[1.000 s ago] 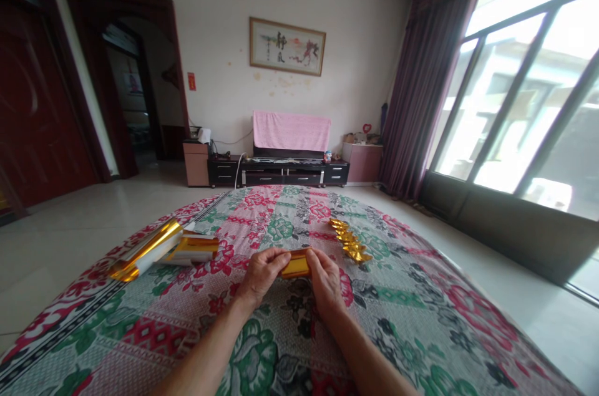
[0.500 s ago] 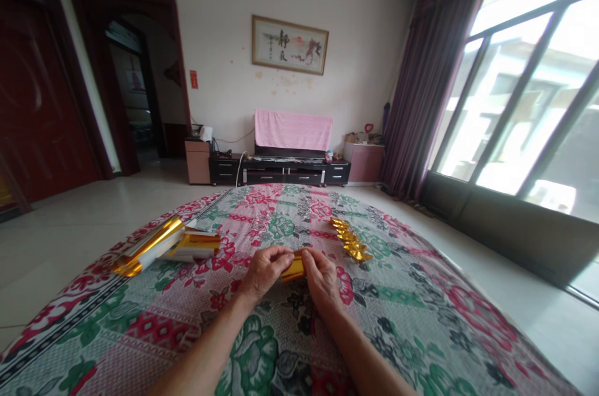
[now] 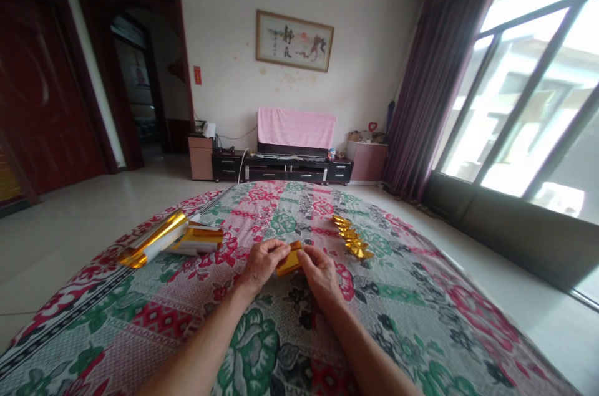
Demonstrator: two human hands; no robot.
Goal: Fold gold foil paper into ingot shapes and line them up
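Floral quilted cloth, living room: gold foil folding.
Left hand and right hand pinch one gold foil piece between fingertips above the cloth; slick foil could slip or crease crooked. Beyond: folded gold pieces, foil sheet stack.

The small folded gold foil paper at centre frame looks glossy and metallic. The flowered woven cloth cover beneath is matt and coarse. The pale floor tiles at left look smooth and shiny.

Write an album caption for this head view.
Both hands, left hand and right hand, pinch gold foil paper over a floral cloth.
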